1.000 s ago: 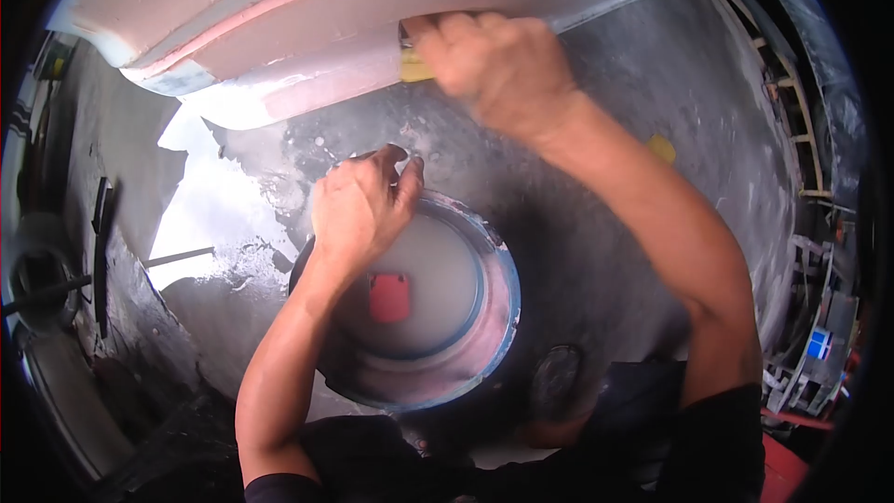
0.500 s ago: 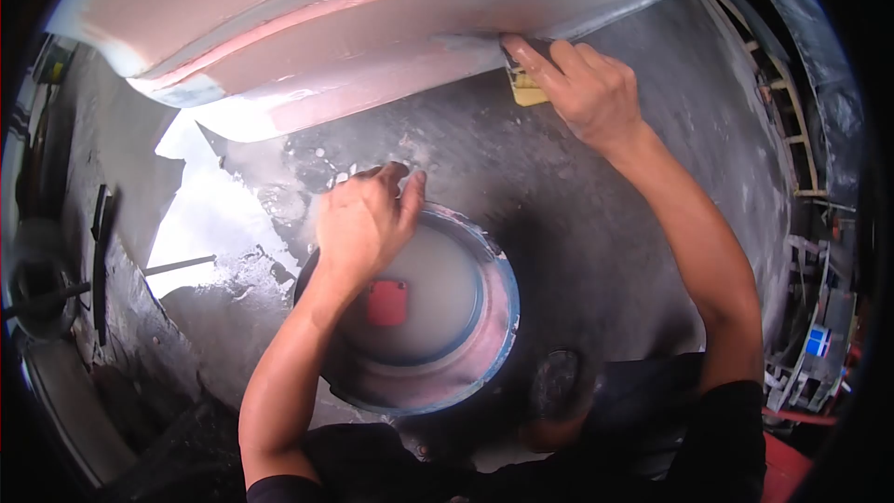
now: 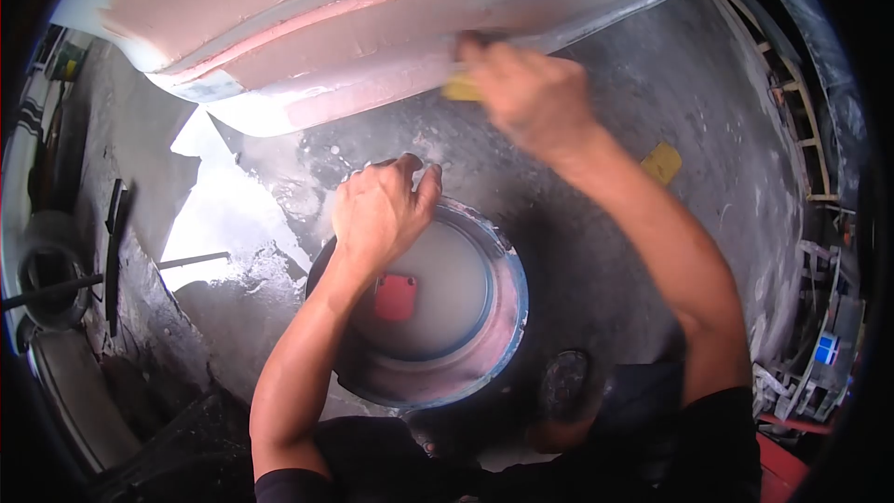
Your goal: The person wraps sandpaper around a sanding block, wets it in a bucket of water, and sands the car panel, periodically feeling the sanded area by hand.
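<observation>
My right hand (image 3: 531,98), blurred by motion, is closed on a yellow pad (image 3: 462,87) at the lower edge of a pale car body panel (image 3: 363,37) with pink and tan patches. Over the far-left rim of a round basin (image 3: 507,307) hangs my left hand (image 3: 384,210), its thumb and fingers apart and nothing seen between them. Cloudy water (image 3: 447,289) fills the basin, and a red square piece (image 3: 396,298) lies in it.
A yellow piece (image 3: 661,163) lies on the grey floor beyond my right forearm. At the left are a tyre (image 3: 54,270) and a black bar (image 3: 114,261). Metal parts (image 3: 815,363) and a red object (image 3: 780,466) stand at the right.
My right hand went right along the panel's lower edge with the yellow pad, then came back left. My left hand stays by the basin rim; the view has shifted slightly.
</observation>
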The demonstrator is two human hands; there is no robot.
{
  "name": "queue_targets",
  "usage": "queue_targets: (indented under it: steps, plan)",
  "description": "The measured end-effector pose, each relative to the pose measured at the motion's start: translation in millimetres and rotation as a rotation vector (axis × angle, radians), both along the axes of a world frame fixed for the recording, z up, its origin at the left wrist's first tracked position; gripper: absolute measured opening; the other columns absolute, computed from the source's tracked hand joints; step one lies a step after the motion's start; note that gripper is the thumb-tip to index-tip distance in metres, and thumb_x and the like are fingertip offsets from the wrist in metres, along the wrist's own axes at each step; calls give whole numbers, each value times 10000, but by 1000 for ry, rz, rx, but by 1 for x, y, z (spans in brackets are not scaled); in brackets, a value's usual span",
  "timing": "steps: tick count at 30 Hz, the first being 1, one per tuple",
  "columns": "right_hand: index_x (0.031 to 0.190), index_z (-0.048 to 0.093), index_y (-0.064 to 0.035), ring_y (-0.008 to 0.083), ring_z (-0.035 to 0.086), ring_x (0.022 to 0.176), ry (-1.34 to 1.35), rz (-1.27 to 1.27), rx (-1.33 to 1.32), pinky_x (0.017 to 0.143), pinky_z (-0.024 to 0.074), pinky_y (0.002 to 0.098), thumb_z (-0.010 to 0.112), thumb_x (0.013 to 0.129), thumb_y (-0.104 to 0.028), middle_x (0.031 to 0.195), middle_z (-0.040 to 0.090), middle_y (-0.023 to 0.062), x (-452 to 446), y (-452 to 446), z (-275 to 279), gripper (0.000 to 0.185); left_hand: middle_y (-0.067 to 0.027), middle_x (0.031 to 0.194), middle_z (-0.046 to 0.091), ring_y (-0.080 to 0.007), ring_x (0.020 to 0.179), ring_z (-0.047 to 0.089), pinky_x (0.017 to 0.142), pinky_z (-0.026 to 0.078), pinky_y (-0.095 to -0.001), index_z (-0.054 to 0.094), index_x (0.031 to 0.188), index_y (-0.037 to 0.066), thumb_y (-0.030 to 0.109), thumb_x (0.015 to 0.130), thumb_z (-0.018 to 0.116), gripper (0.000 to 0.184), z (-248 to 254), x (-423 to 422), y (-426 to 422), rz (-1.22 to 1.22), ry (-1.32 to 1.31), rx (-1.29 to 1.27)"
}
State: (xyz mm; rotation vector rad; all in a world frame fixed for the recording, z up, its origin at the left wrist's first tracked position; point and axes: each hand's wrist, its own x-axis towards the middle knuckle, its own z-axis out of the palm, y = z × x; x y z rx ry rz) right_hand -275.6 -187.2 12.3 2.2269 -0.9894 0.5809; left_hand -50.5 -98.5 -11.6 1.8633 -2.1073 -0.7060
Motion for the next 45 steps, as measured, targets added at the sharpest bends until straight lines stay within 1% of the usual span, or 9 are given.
queue_targets:
  steps: [4, 9, 13, 20, 24, 28, 30, 37, 45]
  plan:
    - [1360, 747, -54, 203, 720, 667, 53, 13, 123, 557, 612, 353, 706, 914, -144, 826, 655, 33, 36, 4, 19, 457, -247, 882, 786, -485, 897, 772, 855, 595, -563, 832, 1084, 68, 462, 1111, 613, 452, -13, 3, 2, -12, 14, -57]
    - [1294, 791, -7, 260, 675, 1054, -17, -34, 101, 810, 585, 386, 730, 926, -156, 1150, 718, 102, -20, 17, 24, 401, -242, 898, 789, -486, 917, 769, 859, 595, -560, 832, 1075, 68, 500, 1119, 610, 488, -3, 4, 3, -24, 8, -16]
    - [1306, 787, -15, 306, 679, 1140, -23, 144, -35, 909, 559, 444, 696, 946, -192, 1330, 749, 110, 33, 21, 5, 411, -239, 891, 789, -483, 905, 769, 851, 596, -561, 829, 1070, 61, 500, 1123, 604, 497, -7, 7, 4, -28, 17, -28]
    - [1324, 768, -1, 314, 683, 1253, -38, 83, -83, 986, 537, 481, 740, 924, -155, 1326, 770, 132, -5, 15, -12, 429, -244, 931, 795, -479, 899, 768, 854, 597, -559, 812, 1088, 30, 431, 1086, 666, 427, -8, 23, 7, -104, 200, -97]
    - [1358, 761, 3, 322, 683, 1299, -116, 14, -33, 1047, 526, 515, 734, 933, -165, 1337, 780, 139, 80, 24, -24, 458, -240, 982, 803, -468, 918, 775, 861, 606, -547, 801, 1104, 10, 365, 1047, 712, 370, -3, 24, 6, -159, 182, -71]
    - [1368, 758, 8, 323, 684, 1306, -48, 212, 38, 1107, 495, 555, 736, 921, -213, 1365, 764, 170, 85, 22, -6, 499, -256, 1044, 797, -480, 986, 770, 894, 605, -548, 791, 1113, -8, 319, 1034, 745, 340, -9, 40, 5, -223, 153, 52]
    - [1376, 743, 14, 340, 690, 1287, -12, 124, 68, 1104, 499, 568, 746, 925, -216, 1365, 758, 182, 38, 22, -7, 506, -284, 1126, 780, -488, 1080, 754, 931, 592, -552, 780, 1152, -25, 281, 1034, 763, 328, -4, 60, 12, -261, 433, -40]
    - [1305, 752, 93, 392, 714, 1272, -249, 173, 76, 1145, 528, 598, 685, 967, -119, 1306, 765, 239, 122, 30, -24, 404, -277, 1163, 761, -533, 1114, 705, 956, 557, -575, 737, 1212, -35, 282, 1074, 725, 346, -26, 69, 12, -305, 366, -18]
    - [1344, 747, 58, 402, 753, 1240, -179, 22, 84, 1182, 527, 596, 706, 961, -99, 1305, 780, 242, 59, 34, -13, 416, -275, 1141, 758, -516, 1104, 716, 947, 556, -580, 728, 1189, -22, 267, 1072, 723, 312, -11, 66, 16, -271, 287, 31]
